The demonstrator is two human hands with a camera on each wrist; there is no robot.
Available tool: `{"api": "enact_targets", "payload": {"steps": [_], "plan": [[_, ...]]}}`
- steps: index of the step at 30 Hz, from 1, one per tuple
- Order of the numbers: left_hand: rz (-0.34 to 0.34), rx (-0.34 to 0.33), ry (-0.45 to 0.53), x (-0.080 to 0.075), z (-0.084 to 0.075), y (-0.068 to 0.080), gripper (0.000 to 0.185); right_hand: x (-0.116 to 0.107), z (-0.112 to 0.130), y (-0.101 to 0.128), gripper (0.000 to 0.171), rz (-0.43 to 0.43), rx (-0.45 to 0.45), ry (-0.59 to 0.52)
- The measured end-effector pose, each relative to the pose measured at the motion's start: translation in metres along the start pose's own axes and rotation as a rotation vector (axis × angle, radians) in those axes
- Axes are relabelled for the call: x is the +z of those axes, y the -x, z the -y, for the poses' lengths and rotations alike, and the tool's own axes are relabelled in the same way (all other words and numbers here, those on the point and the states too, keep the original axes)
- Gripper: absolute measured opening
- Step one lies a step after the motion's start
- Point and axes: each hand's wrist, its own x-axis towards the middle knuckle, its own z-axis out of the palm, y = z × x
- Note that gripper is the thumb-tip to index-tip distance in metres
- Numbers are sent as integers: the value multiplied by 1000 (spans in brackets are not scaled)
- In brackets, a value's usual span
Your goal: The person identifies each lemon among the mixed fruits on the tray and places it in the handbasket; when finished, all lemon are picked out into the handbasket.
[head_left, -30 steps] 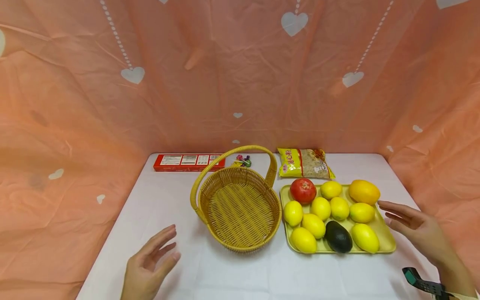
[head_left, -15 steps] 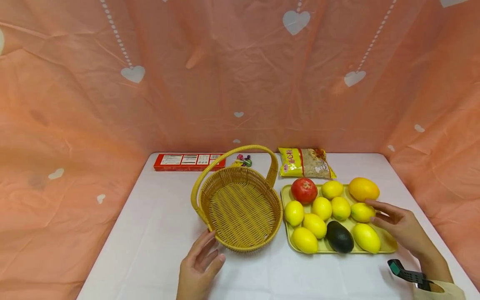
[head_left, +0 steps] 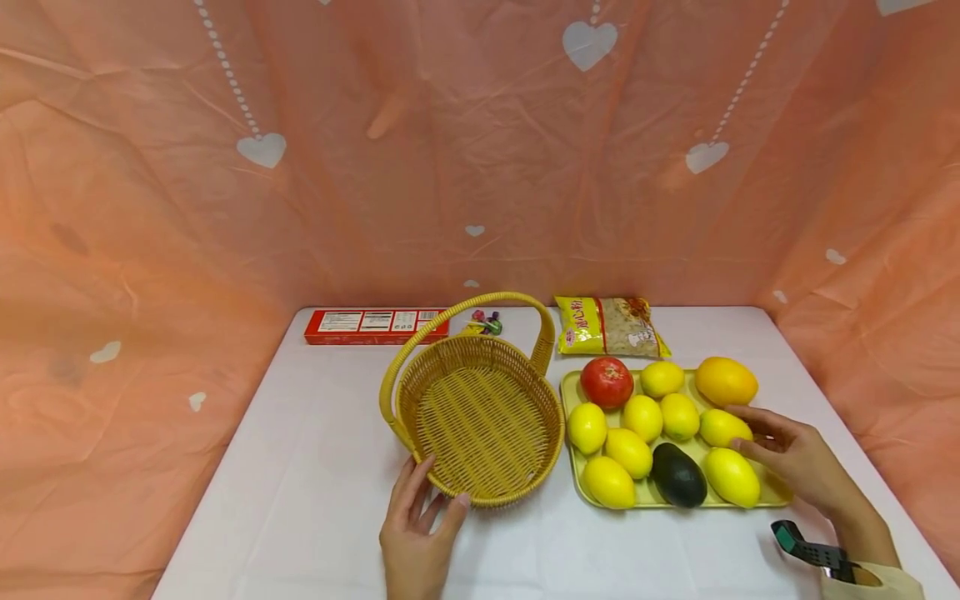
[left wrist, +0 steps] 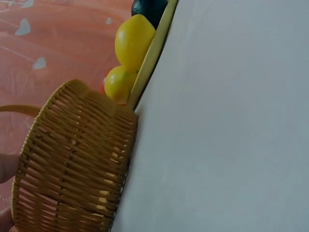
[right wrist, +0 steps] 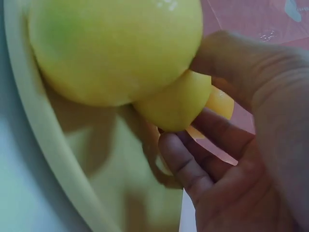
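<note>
Touching woven wicker basket (head_left: 480, 417), left hand (head_left: 416, 533); right hand (head_left: 795, 458) curling around smooth oval lemon (head_left: 722, 427)

Basket (head_left: 480, 417) interior open – tray (head_left: 573, 467) crowded, fruits touching.

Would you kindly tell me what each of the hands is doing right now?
Left hand: open, fingers resting against the wicker basket at its near rim.
Right hand: fingers curled around a lemon on the tray.

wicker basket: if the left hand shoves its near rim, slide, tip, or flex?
Wicker basket probably slides: its base is wide and flat on the smooth white table. Open weave suggests it is light. Tipping looks unlikely, though the tall handle might sway. Left hand touches its near rim.
</note>
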Motion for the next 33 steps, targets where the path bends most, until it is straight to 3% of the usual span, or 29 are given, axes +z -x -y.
{"api": "enact_targets", "payload": {"steps": [8, 12, 17, 24, 33], "plan": [[-22, 7, 18, 4, 7, 0, 73, -9, 8, 7, 53, -32, 77, -47], [-26, 10, 15, 4, 9, 1, 74, -12, 23, 9, 47, -54, -18, -102], [-29, 2, 4, 4, 9, 2, 74, -6, 65, 2, 46, -33, -188, -102], [-41, -13, 1, 5, 8, 1, 74, 31, 126, -22, 47, 172, -364, -253], [-63, -5, 7, 6, 8, -1, 73, 89, 165, -56, 43, 377, -460, -348]]}}
